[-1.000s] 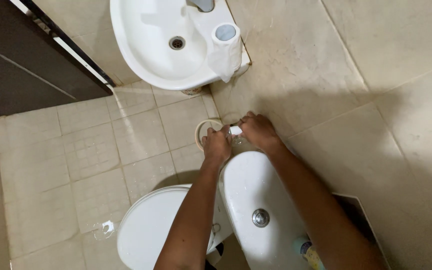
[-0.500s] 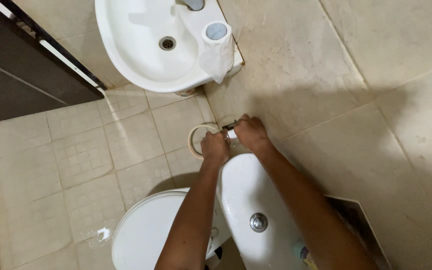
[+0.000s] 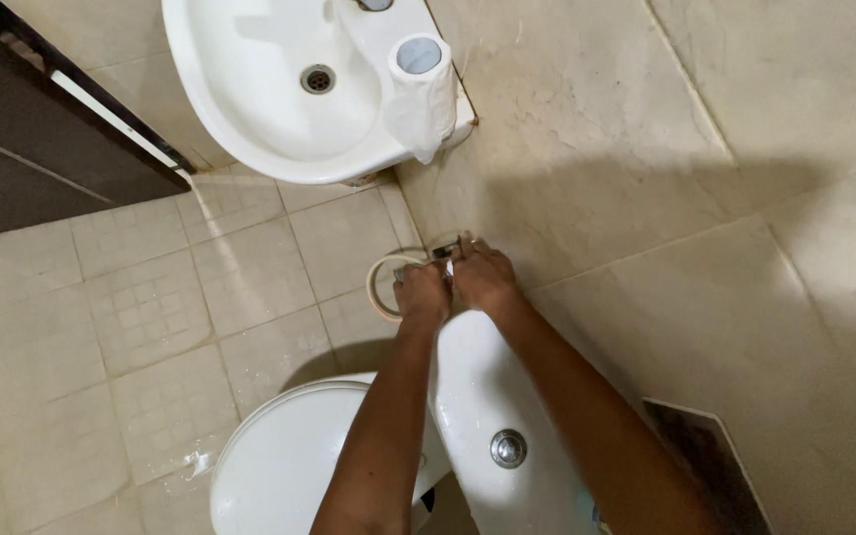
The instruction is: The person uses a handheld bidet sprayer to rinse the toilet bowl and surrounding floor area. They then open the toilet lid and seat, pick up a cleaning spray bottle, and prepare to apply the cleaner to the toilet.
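Observation:
Both my hands reach past the far end of the white toilet tank [image 3: 487,396] to a small metal fitting [image 3: 445,249] on the beige wall. My left hand [image 3: 421,294] and my right hand [image 3: 484,277] are side by side, fingers curled around the fitting and the end of a pale looped hose [image 3: 380,289]. The hose curves out to the left of my left hand, above the floor tiles. What exactly each finger grips is hidden by the hands themselves.
A white washbasin [image 3: 279,84] with a toilet paper roll [image 3: 420,91] on its rim hangs above. The toilet lid [image 3: 279,466] and the tank's round flush button [image 3: 508,448] lie below. A dark door [image 3: 22,139] stands at left; a small puddle [image 3: 195,463] wets the floor.
The view has shifted, so the basin and my hands sit a little lower in the picture. My hands stay at the wall fitting, pressed closer together.

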